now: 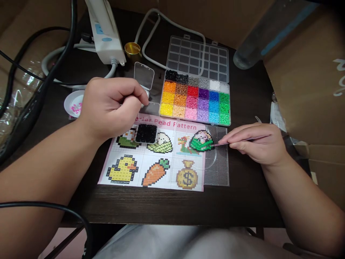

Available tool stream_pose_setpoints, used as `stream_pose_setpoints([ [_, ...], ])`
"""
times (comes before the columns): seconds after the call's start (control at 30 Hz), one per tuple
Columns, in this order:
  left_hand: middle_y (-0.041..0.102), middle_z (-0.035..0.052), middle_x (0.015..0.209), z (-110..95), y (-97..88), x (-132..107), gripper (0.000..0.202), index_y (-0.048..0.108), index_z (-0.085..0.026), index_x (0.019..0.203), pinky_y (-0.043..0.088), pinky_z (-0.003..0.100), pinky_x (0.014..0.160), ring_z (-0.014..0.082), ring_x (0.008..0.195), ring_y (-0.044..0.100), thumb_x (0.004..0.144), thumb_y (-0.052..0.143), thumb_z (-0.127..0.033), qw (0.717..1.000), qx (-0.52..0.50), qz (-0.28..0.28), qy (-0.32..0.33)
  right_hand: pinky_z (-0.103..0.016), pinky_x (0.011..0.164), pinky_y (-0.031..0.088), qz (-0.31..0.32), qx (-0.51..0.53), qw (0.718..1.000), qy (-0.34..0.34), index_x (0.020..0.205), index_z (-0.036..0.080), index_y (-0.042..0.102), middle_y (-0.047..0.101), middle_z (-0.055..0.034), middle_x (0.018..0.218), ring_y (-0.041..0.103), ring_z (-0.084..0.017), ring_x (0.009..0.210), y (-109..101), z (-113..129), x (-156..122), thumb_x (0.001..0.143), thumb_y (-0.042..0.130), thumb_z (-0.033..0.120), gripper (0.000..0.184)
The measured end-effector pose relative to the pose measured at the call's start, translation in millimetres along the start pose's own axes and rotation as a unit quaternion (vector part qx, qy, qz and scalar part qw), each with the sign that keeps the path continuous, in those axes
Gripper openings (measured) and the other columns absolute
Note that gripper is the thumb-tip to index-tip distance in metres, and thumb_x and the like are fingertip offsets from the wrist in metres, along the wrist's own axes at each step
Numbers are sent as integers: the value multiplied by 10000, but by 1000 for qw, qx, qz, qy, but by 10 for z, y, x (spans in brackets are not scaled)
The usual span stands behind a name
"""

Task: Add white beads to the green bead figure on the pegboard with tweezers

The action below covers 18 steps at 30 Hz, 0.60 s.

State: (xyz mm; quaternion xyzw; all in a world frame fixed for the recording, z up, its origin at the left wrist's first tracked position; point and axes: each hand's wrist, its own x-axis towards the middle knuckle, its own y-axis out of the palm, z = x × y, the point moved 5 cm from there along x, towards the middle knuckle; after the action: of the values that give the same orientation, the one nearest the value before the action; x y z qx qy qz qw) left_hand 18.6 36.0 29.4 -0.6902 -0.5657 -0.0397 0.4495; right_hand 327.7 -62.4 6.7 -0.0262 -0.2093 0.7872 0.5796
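Note:
My right hand (256,142) pinches a pair of thin metal tweezers (239,140). The tips touch the right part of a bead figure (201,141) with a green lower half, a pale pinkish middle and a black outline. That figure sits on a clear pegboard (221,169), which overlaps the printed bead pattern sheet (155,169). Curled closed, my left hand (113,106) hovers over the sheet's upper left; whatever its fingers hold, if anything, is hidden. Just below its knuckles is a small clear box of black beads (146,133).
A sorted bead case (195,97) lies behind the sheet with its clear lid (198,57) folded back. At the left are a white dish (72,102) with pink beads, a gold tin (133,50), a white device (106,39) and cables. Cardboard (309,100) stands at the right.

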Motion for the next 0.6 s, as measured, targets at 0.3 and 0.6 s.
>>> stream_pose_setpoints([
  [0.3,589,-61,536,3,1,5,248,696,-165,650,390,180,517,43,521,528,682,467,-76,1000,-10,-2,-13,-318,671,682,-10,-5,1000,14,884,294,831,819,-31,890,789,-206,770,-13,-9,-9,796,825,206,124],
  [0.6,586,-50,532,13,2,4,250,701,-153,659,375,180,491,47,509,519,684,471,-61,1000,-11,2,-5,-293,662,663,-15,15,1000,13,889,284,835,820,-38,897,783,-190,750,-5,14,0,799,819,170,146],
])
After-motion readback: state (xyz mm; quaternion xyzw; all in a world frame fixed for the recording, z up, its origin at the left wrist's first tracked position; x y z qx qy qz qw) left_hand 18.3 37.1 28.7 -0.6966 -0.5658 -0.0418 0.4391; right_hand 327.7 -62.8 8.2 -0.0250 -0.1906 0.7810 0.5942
